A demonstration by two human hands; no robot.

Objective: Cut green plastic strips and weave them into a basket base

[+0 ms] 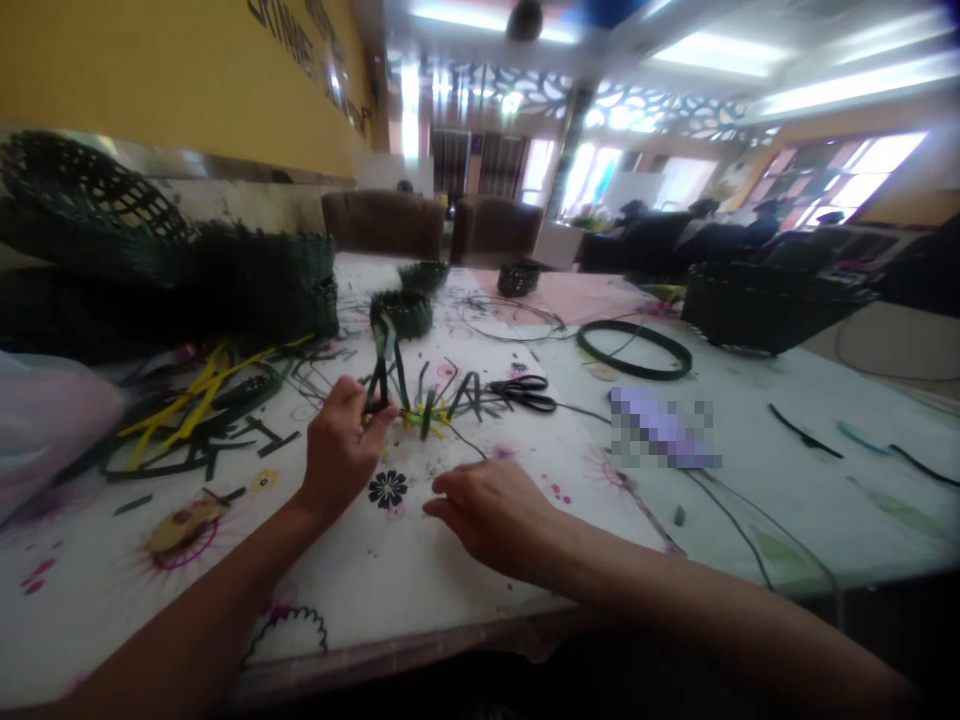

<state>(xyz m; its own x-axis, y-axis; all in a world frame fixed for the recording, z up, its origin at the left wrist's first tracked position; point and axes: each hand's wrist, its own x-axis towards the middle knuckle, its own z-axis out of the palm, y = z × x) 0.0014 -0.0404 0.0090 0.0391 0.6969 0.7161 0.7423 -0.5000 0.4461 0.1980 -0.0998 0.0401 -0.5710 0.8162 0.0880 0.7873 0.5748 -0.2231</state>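
Head view looks down a long table covered in a white cloth (pixel 420 570) printed with flowers. The left hand (pixel 339 450) is grasping, its fingers closed around the lower part of a small bunch of dark green plastic strips (pixel 382 385). The bunch stands up from the cloth with a slight tilt, directly in front of those fingers, and short yellow strips (pixel 418 420) splay near its foot. The right hand (pixel 491 515) is released and holds nothing, its fingers loosely curved just above or on the cloth, nearer the person than the bunch; which of these I cannot tell. Black-handled scissors (pixel 523 393) lie to the right of the bunch, well beyond that hand. To the left sprawls a heap of yellow and green strip offcuts (pixel 199 405). Small woven green baskets (pixel 405 312) stand farther along the table, a coil of black strap (pixel 634 350) lies right of them, and a larger woven basket (pixel 772 305) sits at far right
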